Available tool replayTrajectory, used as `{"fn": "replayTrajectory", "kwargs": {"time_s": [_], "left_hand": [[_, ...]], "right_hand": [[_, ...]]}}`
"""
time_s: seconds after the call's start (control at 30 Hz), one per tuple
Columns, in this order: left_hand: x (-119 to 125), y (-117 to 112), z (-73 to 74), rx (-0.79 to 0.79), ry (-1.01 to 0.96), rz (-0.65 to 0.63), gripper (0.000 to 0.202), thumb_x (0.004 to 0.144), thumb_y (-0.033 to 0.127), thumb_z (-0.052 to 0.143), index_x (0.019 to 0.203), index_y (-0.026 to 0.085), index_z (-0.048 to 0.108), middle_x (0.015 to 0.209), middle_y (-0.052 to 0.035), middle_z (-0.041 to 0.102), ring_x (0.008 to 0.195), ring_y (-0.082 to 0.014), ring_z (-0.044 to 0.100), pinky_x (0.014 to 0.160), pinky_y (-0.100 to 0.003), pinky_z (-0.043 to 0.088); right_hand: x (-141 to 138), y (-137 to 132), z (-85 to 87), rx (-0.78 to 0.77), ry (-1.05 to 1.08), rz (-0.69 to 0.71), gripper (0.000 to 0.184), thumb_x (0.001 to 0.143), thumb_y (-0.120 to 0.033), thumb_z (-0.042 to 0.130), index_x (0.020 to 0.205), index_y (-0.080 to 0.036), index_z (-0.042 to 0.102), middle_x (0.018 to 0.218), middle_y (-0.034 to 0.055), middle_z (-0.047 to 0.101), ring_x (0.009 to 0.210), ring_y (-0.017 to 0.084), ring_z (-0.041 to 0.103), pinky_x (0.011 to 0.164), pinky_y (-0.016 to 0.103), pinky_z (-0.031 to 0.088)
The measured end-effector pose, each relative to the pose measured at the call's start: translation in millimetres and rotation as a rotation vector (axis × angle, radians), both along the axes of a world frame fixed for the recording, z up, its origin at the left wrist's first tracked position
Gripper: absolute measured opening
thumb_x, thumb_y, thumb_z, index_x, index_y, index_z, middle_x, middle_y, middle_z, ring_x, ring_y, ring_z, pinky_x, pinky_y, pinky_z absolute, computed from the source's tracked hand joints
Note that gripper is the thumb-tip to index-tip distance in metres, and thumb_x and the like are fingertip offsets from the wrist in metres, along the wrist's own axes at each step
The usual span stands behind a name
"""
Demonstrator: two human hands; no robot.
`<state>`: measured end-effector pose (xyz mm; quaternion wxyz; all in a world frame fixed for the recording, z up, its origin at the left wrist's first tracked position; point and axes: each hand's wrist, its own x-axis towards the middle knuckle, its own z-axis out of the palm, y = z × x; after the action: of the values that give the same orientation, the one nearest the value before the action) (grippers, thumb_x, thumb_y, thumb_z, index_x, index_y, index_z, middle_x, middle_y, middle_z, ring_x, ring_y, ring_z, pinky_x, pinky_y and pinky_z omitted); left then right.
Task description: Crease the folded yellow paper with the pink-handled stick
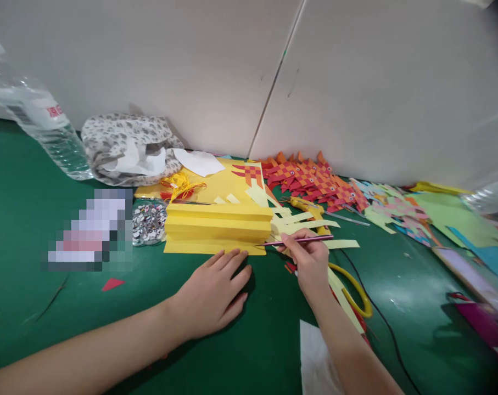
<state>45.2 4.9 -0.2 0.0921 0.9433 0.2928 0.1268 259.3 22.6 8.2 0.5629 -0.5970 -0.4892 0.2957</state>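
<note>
A yellow sheet of paper with accordion folds (218, 222) lies across the middle of the green table. My left hand (218, 293) rests flat with its fingers stretched out, the fingertips at the sheet's near edge. In my right hand (308, 260) is a slim purplish pencil (314, 239), or a pen of that shape. Its pointed tip meets the right end of the yellow sheet near the lower edge. Pale yellow paper strips (314, 224) lie beyond and under my right hand. Yellow-handled scissors (366, 299) are partly hidden beside my right wrist.
Woven red-and-orange paper fish (314, 181) are heaped by the wall. A bag of googly eyes (149, 222), a blurred-out phone-like object (90, 227) and a bottle (38, 109) are on the left. Behind the strips lies a yellow glue gun (308, 207); a black cable (382, 307) runs right.
</note>
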Motion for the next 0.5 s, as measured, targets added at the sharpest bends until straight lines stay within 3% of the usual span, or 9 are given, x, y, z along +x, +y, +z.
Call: {"fn": "replayTrajectory", "kwargs": {"time_s": [0.17,0.5], "left_hand": [[-1.0,-0.1,-0.6,0.001,-0.008,0.003,0.038,0.094,0.032,0.040,0.126,0.014,0.049,0.140,-0.0167,0.046,0.130,-0.0316,0.044,0.105,-0.048,0.041],[-1.5,0.0,-1.6,-0.002,-0.009,0.001,0.037,0.093,0.032,0.041,0.125,0.014,0.050,0.139,-0.0173,0.047,0.130,-0.0319,0.043,0.105,-0.049,0.041]], "right_hand": [[3.6,1.1,-2.0,0.024,0.035,-0.016,0.025,0.071,-0.030,0.074,0.057,-0.019,0.056,0.044,-0.0040,0.055,0.042,0.011,0.049,0.045,0.024,0.034],[7.4,1.8,1.4,0.056,0.029,-0.121,0.021,0.070,-0.024,0.072,0.056,-0.019,0.056,0.046,-0.0027,0.058,0.043,0.012,0.051,0.043,0.024,0.034]]}}
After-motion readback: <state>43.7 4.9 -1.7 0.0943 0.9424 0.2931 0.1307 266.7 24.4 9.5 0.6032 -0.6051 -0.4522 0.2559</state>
